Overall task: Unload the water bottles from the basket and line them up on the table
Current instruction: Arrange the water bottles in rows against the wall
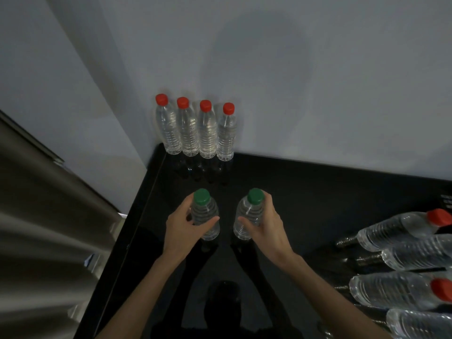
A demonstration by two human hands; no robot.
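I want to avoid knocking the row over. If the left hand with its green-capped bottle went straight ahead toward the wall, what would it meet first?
Probably the row of four red-capped bottles by the wall. The left hand points roughly at its middle, with bare black table between; depth is uncertain.

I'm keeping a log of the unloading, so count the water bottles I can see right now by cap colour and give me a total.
Red cap: 6. Four standing in the row by the wall, two lying at the right.
Green cap: 2. One in the left hand, one in the right hand.
Cap out of frame: 2. Both lying at the right.
Total: 10 bottles.
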